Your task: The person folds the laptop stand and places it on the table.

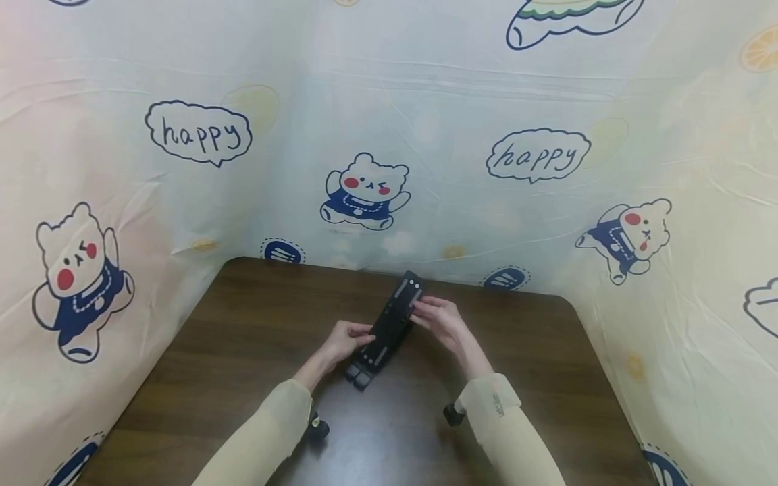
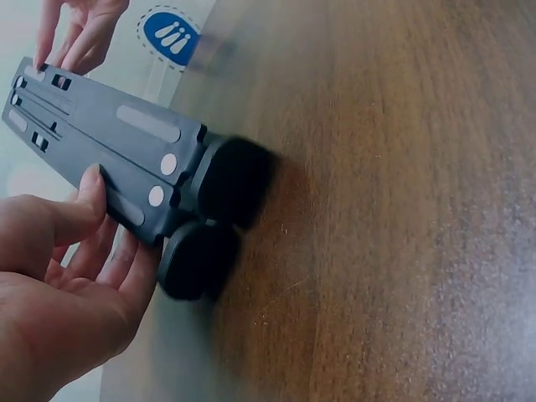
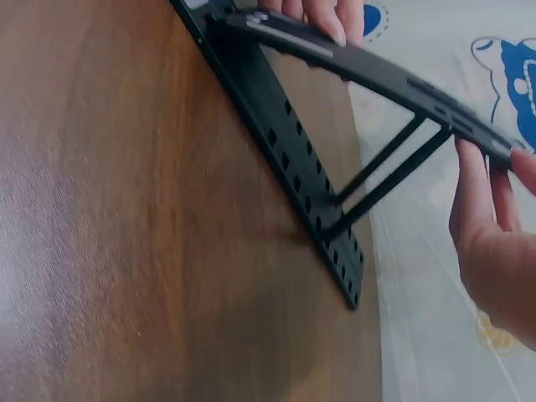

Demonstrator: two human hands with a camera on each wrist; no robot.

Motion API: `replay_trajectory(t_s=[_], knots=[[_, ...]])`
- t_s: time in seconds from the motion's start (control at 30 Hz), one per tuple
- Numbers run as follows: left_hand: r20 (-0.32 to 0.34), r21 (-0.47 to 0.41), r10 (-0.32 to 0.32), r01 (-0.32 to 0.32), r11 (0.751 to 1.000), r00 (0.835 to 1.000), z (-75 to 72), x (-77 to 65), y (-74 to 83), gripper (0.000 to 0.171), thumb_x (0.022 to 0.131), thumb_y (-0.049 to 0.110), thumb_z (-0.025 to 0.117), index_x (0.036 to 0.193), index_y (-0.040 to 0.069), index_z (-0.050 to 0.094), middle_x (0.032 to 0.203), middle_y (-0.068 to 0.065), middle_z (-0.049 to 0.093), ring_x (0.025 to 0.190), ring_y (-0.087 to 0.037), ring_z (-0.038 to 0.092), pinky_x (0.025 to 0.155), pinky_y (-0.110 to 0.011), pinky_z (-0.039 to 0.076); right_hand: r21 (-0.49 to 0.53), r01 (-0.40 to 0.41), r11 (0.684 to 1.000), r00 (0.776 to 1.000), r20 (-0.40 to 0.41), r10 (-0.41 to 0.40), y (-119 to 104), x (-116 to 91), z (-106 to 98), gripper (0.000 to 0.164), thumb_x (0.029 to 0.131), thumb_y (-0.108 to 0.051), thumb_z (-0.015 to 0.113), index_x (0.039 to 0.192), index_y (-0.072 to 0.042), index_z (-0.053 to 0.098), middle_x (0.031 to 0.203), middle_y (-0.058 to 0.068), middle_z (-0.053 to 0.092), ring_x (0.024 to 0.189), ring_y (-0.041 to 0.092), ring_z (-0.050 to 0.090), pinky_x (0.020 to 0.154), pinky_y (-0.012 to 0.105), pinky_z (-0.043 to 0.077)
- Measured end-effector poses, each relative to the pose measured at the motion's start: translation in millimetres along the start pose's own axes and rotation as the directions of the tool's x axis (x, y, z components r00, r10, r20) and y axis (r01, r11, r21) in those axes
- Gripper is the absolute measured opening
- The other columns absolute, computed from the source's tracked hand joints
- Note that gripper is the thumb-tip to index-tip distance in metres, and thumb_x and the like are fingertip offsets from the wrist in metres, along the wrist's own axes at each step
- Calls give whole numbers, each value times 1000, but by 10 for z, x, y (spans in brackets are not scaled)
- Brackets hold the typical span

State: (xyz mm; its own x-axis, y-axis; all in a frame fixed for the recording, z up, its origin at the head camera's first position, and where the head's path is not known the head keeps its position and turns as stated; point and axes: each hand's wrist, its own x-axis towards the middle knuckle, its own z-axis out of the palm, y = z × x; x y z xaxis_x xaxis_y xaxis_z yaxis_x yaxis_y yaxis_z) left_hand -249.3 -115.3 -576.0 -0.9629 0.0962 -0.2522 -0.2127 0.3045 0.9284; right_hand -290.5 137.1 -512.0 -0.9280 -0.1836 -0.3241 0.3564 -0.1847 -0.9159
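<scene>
A black folding laptop stand (image 1: 394, 317) is held at a slant above the wooden table. In the right wrist view its top plate (image 3: 377, 71) is raised from a slotted base (image 3: 289, 159), with two thin struts (image 3: 389, 172) between them. Two rounded black feet (image 2: 230, 180) show at the near end. My left hand (image 1: 340, 341) grips the plate near that end, thumb on top and fingers underneath. At the far end, my right hand (image 1: 444, 324) pinches the plate's edge between thumb and fingers.
The brown wooden table (image 1: 243, 378) spreads around the stand. A pale curtain (image 1: 425, 88) printed with bears and the word "happy" hangs behind the table and along both sides. Small black devices (image 1: 452, 414) sit at both wrists, below the cream sleeves (image 1: 510, 418).
</scene>
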Motion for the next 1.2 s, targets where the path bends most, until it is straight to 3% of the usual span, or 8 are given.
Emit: replay_trajectory(t_s=[0.17, 0.43, 0.7, 0.87, 0.97, 1.07, 1.13, 1.2], knots=[[-13, -4, 21, -21, 1000, 1000, -32, 17, 20, 29, 106, 11, 72, 134, 4, 76, 136, -21, 77, 130, -38, 71, 114, -54, 57, 53, 11, 999, 998, -65, -7, 29, -83, 96, 54, 110, 0, 60, 159, 12, 42, 124, 13, 73, 97, 10, 77, 94, 26, 66], [-2, 9, 27, -27, 1000, 1000, -76, 9, 39, 31, 108, 13, 70, 138, 6, 75, 139, -20, 75, 130, -38, 70, 114, -57, 56, 96, 27, 995, 993, -121, -16, 67, -162, 193, 55, 110, -2, 62, 160, 10, 43, 154, 31, 58, 106, 13, 76, 100, 28, 65], [-31, 1, 35, -34, 999, 999, -73, -8, 36, 29, 107, 15, 72, 135, 6, 76, 136, -19, 77, 125, -35, 73, 110, -53, 60, 63, 47, 997, 993, -114, -40, 92, -167, 163, 51, 109, -2, 64, 156, 11, 47, 149, 29, 61, 116, 20, 78, 109, 35, 61], [-83, 63, 122, -117, 991, 989, -65, -14, -56, 29, 107, 19, 73, 133, 7, 77, 133, -18, 78, 121, -34, 74, 106, -52, 62, 1, 66, 998, 991, -119, -65, 84, -188, 57, 43, 108, -3, 66, 149, 7, 58, 139, 23, 70, 112, 18, 80, 105, 33, 63], [-196, 269, 228, -171, 948, 954, -76, 27, -200, 26, 106, 23, 73, 126, 7, 79, 124, -17, 80, 109, -33, 76, 94, -50, 64, 1, 78, 997, 990, -114, -77, 69, -193, 7, 45, 108, -4, 67, 151, 7, 57, 140, 23, 70, 111, 17, 80, 107, 35, 62], [-295, 474, 306, -139, 869, 905, -94, 84, -390, 25, 104, 25, 74, 120, 7, 81, 115, -16, 81, 99, -33, 75, 82, -48, 63, -1, 89, 996, 990, -106, -89, 37, -188, -33, 49, 109, -6, 66, 155, 8, 53, 147, 27, 66, 117, 20, 79, 110, 37, 60], [-311, 526, 306, -105, 844, 900, -109, 105, -482, 23, 102, 24, 74, 118, 7, 80, 112, -16, 81, 95, -33, 75, 78, -48, 62, -3, 89, 996, 991, -103, -88, 8, -186, -57, 51, 110, -7, 65, 157, 7, 50, 153, 29, 62, 121, 22, 78, 112, 38, 59], [-295, 542, 280, -81, 836, 913, -130, 104, -544, 23, 102, 23, 74, 117, 8, 80, 111, -14, 82, 91, -32, 75, 73, -48, 61, -3, 84, 996, 992, -99, -84, -26, -184, -80, 53, 111, -8, 64, 159, 6, 48, 157, 30, 58, 123, 22, 78, 113, 38, 58]])
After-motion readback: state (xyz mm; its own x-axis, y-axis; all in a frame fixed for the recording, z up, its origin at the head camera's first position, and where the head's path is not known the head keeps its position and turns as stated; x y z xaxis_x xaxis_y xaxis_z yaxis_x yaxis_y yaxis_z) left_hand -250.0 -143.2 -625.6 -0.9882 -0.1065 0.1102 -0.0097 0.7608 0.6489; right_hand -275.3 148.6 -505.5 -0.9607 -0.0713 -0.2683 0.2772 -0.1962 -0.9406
